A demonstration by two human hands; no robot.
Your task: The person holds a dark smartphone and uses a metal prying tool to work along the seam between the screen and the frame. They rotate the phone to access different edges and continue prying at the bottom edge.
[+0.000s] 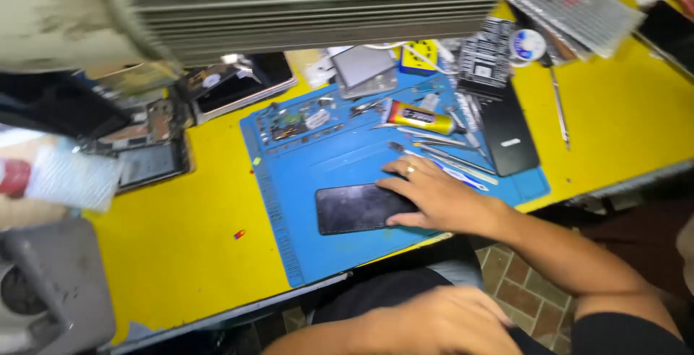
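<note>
Blue silicone mat carries a dark phone lying flat near its front edge, and the right hand rests on the phone's right end with fingers spread and flat, gripping nothing; pressing evenly through the palm, I judge, keeps the slab from skating on the mat. Below the yellow desk, the left hand lies loosely open over the lap, empty, while tweezers, a glue tube and opened phones crowd the surface.

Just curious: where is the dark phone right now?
The phone lies flat on the blue mat, under the right hand.
</note>
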